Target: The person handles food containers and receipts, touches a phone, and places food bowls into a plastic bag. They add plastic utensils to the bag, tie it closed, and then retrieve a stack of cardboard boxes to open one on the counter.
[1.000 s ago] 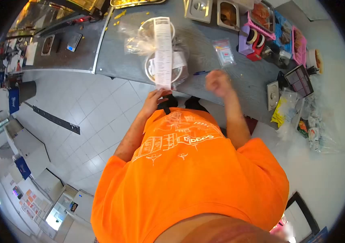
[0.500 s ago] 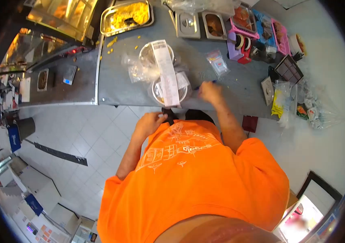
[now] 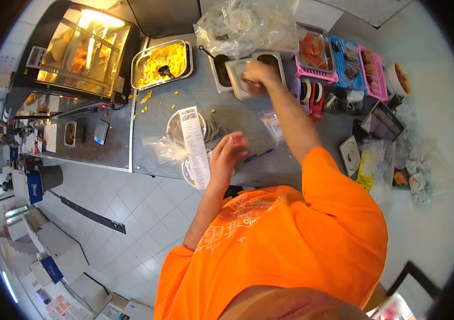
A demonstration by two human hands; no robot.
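Note:
My right hand point(image 3: 261, 73) reaches to the back of the counter, its fingers closed on a metal lid point(image 3: 236, 85). The lid hangs tilted between two steel food containers: one point(image 3: 220, 76) stands uncovered on the left with a utensil handle sticking out, the other point(image 3: 270, 61) is partly behind my hand. Held above the counter's front edge, my left hand point(image 3: 229, 154) is open and slightly blurred. It is nearest to two round lidded bowls point(image 3: 176, 128) in a clear plastic bag, with a long printed receipt point(image 3: 192, 141) lying across them. A blue pen point(image 3: 259, 155) lies right of my left hand.
A tray of yellow food point(image 3: 172, 56) with a dark spoon stands at the back left, beside a lit glass warming cabinet point(image 3: 86, 53). Tape dispensers point(image 3: 315, 101), a pink basket point(image 3: 373, 72) and a clear packet point(image 3: 273, 127) are on the right. Plastic bags point(image 3: 240, 24) lie behind the containers.
My right hand has moved from the pen at the front to the containers, and the lid has come off the left one. My left hand has risen from the waist toward the bowls.

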